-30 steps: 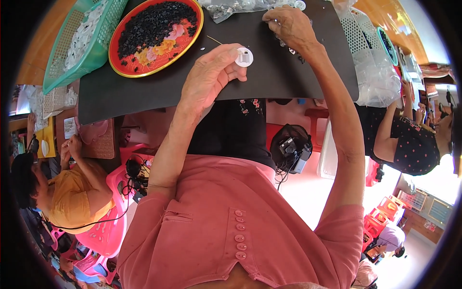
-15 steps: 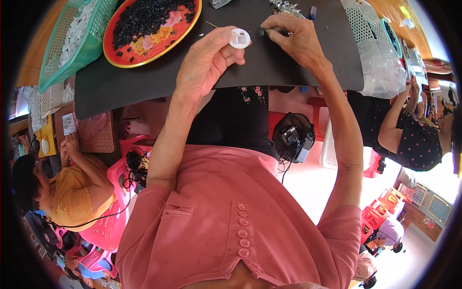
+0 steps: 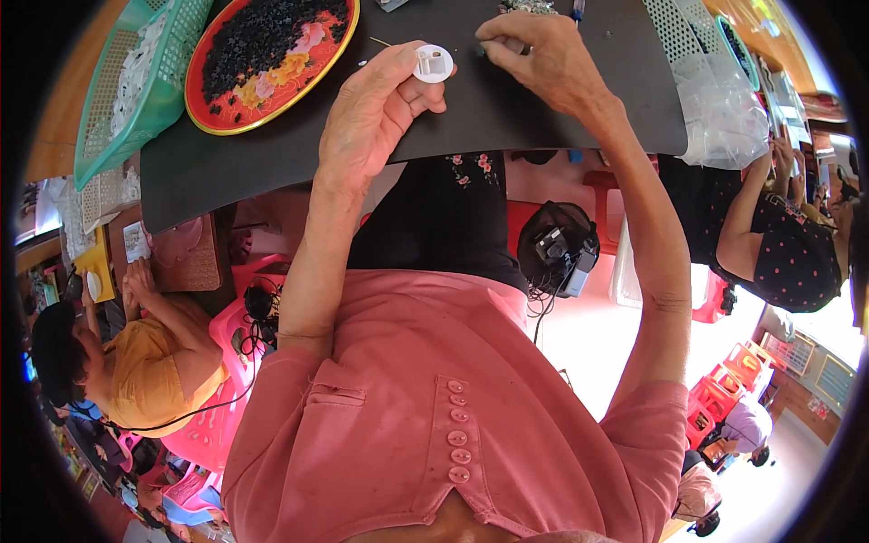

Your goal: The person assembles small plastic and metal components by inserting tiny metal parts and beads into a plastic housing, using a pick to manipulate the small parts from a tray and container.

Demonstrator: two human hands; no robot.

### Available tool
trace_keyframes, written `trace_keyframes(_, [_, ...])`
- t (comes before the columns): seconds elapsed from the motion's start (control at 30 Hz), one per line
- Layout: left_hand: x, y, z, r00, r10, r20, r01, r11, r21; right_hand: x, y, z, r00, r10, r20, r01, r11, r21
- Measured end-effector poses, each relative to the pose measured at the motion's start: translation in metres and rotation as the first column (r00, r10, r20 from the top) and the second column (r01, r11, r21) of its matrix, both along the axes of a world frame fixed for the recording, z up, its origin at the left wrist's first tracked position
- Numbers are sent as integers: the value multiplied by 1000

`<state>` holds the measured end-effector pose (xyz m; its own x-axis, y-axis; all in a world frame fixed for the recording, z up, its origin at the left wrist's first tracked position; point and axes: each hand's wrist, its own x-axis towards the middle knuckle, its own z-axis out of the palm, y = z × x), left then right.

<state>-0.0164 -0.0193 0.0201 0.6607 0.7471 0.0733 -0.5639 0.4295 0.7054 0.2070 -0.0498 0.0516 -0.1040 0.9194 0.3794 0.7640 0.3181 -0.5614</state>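
Between the thumb and fingers of my left hand [image 3: 367, 118] is a small white round plastic part [image 3: 434, 64] with a raised rectangular fitting on its face. It is held up just over the dark table. My right hand [image 3: 552, 65] is over the table to the right, its thumb and index finger drawn together. A tiny dark piece [image 3: 480, 52] shows at those fingertips; whether it is gripped or lies on the table I cannot tell. Left of my hands is a red, gold-rimmed tray [image 3: 272, 107] with a flower pattern, holding a heap of small black parts [image 3: 258, 45].
A green basket [image 3: 149, 118] of white parts stands at the table's left edge. Small shiny metal pieces [image 3: 529, 6] and a blue pen-like tool [image 3: 577, 9] lie beyond my right hand. A clear plastic bag [image 3: 724, 118] hangs at the right edge. Other people sit on both sides.
The whole view has shifted slightly. My left hand still holds the white part, now turned a little. My right hand stays over the table with its fingers pinched.
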Motion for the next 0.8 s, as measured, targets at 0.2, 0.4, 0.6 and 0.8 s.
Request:
trace_keyframes(0.2, [1,-1,0,999,19,-31,-19,1000,3,-11,6,0,933,4,360,-35,996,79])
trace_keyframes(0.4, [2,-2,3,998,44,-47,-44,999,5,-16,-5,11,999,-45,30,45,999,-7])
trace_keyframes(0.6, [1,-1,0,998,32,-45,-32,999,-6,-37,-18,28,770,-241,-591,49,946,-322])
trace_keyframes(0.8, [0,2,-2,1000,-21,8,21,999,-44,-51,-21,-1,576,41,-816,-78,997,-5])
